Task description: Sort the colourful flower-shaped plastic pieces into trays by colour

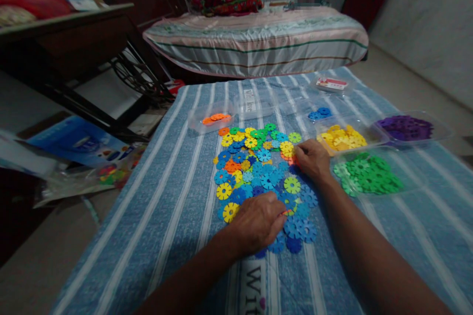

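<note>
A loose pile of notched plastic discs, in blue, yellow, green and orange, is spread over the striped cloth. Over the pile's near side, my left hand is closed, with the thin edge of an orange disc showing at its fingertips. At the right edge of the pile my right hand has its fingers pinched at an orange disc, partly hidden by them. Close beside that hand stands a clear tub of yellow discs. Green discs fill another tub nearer me.
Purple discs sit in a tub at far right. Beyond the pile are tubs with a few orange discs and blue discs. A lidded box lies at the back. A bed stands behind, a sewing table left.
</note>
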`<state>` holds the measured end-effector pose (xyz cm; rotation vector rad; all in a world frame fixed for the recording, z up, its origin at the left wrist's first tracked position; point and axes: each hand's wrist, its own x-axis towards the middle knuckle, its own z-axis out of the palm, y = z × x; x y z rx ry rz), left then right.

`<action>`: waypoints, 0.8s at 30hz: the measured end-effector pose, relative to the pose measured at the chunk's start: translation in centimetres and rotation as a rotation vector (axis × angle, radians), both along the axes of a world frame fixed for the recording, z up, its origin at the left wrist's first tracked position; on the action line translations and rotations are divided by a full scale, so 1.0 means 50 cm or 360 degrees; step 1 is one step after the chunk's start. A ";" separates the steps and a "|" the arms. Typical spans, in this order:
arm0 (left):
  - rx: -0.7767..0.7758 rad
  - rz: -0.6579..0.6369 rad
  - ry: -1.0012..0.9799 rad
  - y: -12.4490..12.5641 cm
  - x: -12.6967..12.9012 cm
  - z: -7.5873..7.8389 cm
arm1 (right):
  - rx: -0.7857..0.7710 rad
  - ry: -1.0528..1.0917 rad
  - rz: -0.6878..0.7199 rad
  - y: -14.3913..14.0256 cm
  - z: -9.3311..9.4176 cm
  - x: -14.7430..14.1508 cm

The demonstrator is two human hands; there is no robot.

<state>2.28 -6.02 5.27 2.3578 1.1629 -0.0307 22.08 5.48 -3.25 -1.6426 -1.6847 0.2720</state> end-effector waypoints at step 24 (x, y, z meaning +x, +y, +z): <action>-0.0384 0.1813 -0.1946 0.244 -0.115 0.026 | 0.0015 0.0054 0.0055 -0.002 -0.008 -0.001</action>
